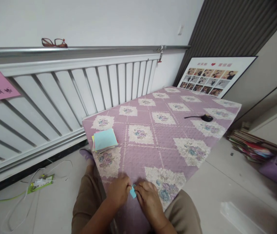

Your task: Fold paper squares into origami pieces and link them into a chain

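A small folded piece of light blue paper (132, 192) is between my two hands, close to the near end of the table. My left hand (119, 191) pinches its left side with curled fingers. From the other side my right hand (149, 196) grips the paper between thumb and fingers. How the folds run is too small to make out. Ahead and to the left lies a stack of coloured paper sheets (106, 140), light blue on top with yellow and pink edges showing.
A purple flowered cloth covers the table (145, 151). On its right part lies a black object with a thin strap (207, 118). A white radiator (96, 84) runs along the left, and a framed photo board (213, 76) leans at the far end. A power strip (41, 184) lies on the floor.
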The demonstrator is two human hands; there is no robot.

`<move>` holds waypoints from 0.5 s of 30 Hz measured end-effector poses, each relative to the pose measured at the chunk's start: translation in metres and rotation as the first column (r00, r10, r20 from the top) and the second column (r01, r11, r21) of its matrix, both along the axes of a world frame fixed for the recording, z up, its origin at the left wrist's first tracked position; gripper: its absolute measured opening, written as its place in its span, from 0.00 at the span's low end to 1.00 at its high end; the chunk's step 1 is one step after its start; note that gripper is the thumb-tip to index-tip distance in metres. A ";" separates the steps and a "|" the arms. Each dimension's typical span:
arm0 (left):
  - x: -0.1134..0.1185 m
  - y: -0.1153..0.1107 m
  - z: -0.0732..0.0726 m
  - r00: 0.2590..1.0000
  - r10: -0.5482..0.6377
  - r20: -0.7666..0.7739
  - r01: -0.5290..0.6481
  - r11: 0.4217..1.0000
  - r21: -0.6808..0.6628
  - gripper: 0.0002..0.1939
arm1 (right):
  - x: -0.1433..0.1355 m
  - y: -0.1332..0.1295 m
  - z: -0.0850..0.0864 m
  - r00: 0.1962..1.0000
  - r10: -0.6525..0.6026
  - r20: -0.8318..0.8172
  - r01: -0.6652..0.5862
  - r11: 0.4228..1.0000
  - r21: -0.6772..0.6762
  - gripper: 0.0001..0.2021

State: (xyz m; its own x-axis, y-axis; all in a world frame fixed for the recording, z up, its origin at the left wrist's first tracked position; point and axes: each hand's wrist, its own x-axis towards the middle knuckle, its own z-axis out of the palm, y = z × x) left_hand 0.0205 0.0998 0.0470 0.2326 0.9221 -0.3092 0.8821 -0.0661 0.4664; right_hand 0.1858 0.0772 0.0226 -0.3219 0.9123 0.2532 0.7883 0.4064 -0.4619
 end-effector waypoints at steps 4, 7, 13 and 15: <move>-0.005 -0.012 0.000 0.993 -0.097 0.067 0.092 0.994 0.066 0.13 | 0.001 0.001 0.002 1.000 -0.001 -0.023 0.000 0.998 -0.060 0.08; -0.008 -0.016 -0.001 0.985 -0.153 0.080 0.146 0.985 0.088 0.14 | 0.003 0.002 0.005 0.999 0.020 -0.038 -0.024 0.995 -0.100 0.08; -0.010 -0.012 -0.007 0.982 -0.180 0.060 0.173 0.979 0.104 0.13 | 0.007 0.001 0.010 0.996 0.053 -0.076 -0.065 0.985 -0.163 0.17; -0.011 -0.010 -0.009 0.978 -0.195 0.074 0.186 0.976 0.110 0.13 | 0.006 0.001 0.009 0.996 0.039 -0.079 -0.052 0.984 -0.171 0.16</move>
State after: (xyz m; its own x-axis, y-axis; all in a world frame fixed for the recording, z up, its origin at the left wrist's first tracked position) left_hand 0.0094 0.0900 0.0380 0.4285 0.8838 -0.1876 0.8065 -0.2805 0.5205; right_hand 0.1922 0.0778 0.0320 -0.3498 0.9294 0.1180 0.7317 0.3497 -0.5851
